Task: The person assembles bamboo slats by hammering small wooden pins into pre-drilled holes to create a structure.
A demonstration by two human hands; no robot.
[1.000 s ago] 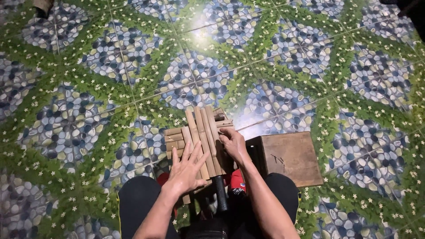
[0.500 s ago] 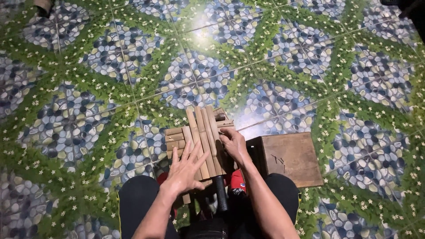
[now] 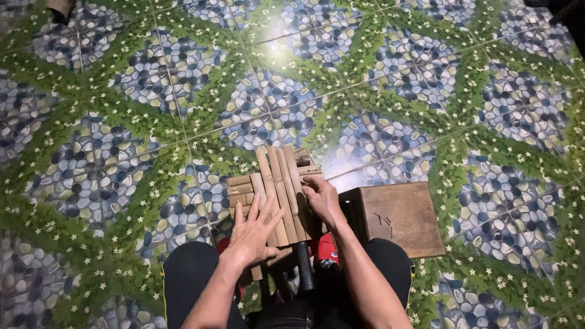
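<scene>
A frame of flat bamboo slats (image 3: 277, 183) lies on the floor between my knees, long slats laid over shorter crosswise ones. My left hand (image 3: 253, 228) rests flat on the slats with the fingers spread. My right hand (image 3: 321, 198) curls over the right edge of the slats, gripping them there. A dark handle (image 3: 304, 268) pokes out from under the slats towards me.
A low brown wooden block (image 3: 399, 219) stands just right of my right hand. The floor is tiled in a pattern of blue pebbles and green leaves (image 3: 152, 91). Something red (image 3: 326, 253) lies under my right forearm. My dark trousered knees (image 3: 189, 274) frame the work.
</scene>
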